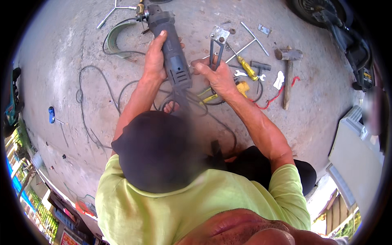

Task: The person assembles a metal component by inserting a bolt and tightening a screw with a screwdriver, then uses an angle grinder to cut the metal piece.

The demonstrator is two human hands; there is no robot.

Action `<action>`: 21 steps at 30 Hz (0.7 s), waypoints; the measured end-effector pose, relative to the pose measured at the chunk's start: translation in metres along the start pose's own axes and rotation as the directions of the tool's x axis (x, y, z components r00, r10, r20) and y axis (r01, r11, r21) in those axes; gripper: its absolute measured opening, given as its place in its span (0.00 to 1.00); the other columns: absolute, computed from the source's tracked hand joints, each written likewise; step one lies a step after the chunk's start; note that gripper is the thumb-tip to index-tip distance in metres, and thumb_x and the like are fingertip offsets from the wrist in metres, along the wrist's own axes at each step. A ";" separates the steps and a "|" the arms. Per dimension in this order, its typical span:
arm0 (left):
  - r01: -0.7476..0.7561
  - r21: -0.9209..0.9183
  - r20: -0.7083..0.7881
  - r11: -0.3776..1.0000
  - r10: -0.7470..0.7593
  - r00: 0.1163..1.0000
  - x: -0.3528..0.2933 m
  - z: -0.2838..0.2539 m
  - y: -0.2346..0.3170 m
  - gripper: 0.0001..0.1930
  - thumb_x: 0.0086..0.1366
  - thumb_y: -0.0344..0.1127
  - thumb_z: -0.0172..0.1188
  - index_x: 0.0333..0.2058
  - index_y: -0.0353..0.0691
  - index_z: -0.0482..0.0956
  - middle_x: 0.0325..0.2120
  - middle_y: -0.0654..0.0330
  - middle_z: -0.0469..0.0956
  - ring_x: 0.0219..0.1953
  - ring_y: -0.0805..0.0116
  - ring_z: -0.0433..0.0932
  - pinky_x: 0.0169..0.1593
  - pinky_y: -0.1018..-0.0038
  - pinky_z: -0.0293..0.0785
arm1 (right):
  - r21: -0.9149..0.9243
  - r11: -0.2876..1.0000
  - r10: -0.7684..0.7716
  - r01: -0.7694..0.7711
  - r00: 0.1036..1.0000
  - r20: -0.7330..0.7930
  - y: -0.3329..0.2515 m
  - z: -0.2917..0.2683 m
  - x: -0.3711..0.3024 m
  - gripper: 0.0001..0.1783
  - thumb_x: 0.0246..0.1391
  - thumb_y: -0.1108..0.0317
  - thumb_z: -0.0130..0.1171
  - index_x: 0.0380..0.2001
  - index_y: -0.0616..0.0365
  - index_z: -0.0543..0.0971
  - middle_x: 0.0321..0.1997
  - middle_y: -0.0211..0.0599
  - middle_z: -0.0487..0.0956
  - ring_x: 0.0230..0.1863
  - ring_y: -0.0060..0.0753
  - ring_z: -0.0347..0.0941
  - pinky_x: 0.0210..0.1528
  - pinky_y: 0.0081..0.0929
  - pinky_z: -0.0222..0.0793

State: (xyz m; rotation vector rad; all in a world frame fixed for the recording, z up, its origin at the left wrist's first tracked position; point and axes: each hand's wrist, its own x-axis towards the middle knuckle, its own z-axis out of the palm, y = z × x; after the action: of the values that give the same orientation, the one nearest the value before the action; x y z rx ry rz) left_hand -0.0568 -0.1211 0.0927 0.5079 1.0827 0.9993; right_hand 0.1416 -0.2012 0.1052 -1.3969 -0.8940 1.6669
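Observation:
My left hand is wrapped round the body of a dark grey angle grinder, held upright in view with its head at the far end. Its lower end is partly blurred. To the right, my right hand is closed on a dark two-armed metal piece. A small metal plate shows at the far end of the two arms; whether it is joined to them I cannot tell. My right thumb and fingertips come close to the grinder's side; contact there is unclear.
Beyond my right hand lie a T-handle wrench, a yellow-handled screwdriver, an open-end wrench and a hammer. A black cable loops across the floor at left. A curved guard-like strip lies far left; a wheel stands far right.

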 end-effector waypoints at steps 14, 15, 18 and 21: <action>0.076 -0.519 0.379 0.852 0.149 0.913 -0.003 0.009 -0.027 0.49 0.58 0.78 0.59 0.61 0.38 0.70 0.50 0.50 0.78 0.52 0.52 0.79 0.53 0.57 0.78 | 0.157 0.986 -0.054 0.052 0.999 0.006 -0.013 0.018 -0.034 0.28 0.45 0.58 0.80 0.38 0.61 0.73 0.33 0.30 0.77 0.34 0.20 0.74 0.36 0.23 0.72; 0.135 -0.543 0.376 0.829 0.096 0.922 -0.017 0.028 -0.021 0.48 0.54 0.76 0.64 0.57 0.36 0.71 0.48 0.53 0.76 0.50 0.57 0.77 0.53 0.60 0.77 | 0.092 0.992 -0.086 0.087 0.996 -0.016 -0.008 0.016 -0.034 0.27 0.48 0.56 0.78 0.39 0.61 0.73 0.33 0.31 0.77 0.34 0.20 0.74 0.36 0.23 0.72; 0.288 -0.625 0.427 0.725 0.009 0.904 0.001 0.020 -0.034 0.41 0.57 0.68 0.67 0.52 0.35 0.71 0.42 0.56 0.74 0.43 0.62 0.76 0.50 0.62 0.77 | 0.086 0.991 -0.100 0.101 0.995 -0.015 0.008 0.013 -0.033 0.21 0.57 0.55 0.68 0.41 0.60 0.73 0.36 0.31 0.77 0.37 0.21 0.74 0.39 0.24 0.73; 0.392 -0.728 0.446 0.562 -0.046 0.894 0.013 0.026 -0.036 0.36 0.57 0.64 0.67 0.44 0.33 0.71 0.36 0.57 0.72 0.39 0.63 0.75 0.46 0.64 0.77 | 0.394 0.919 -0.010 -0.001 1.000 0.024 0.003 0.012 -0.039 0.14 0.66 0.59 0.52 0.45 0.59 0.73 0.43 0.35 0.79 0.43 0.29 0.78 0.45 0.29 0.76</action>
State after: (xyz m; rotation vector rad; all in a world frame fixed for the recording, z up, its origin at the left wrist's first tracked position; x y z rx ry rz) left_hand -0.0165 -0.1250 0.0699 -0.2057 0.2320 0.9925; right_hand 0.1338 -0.2380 0.1220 -1.0971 -0.5320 1.7474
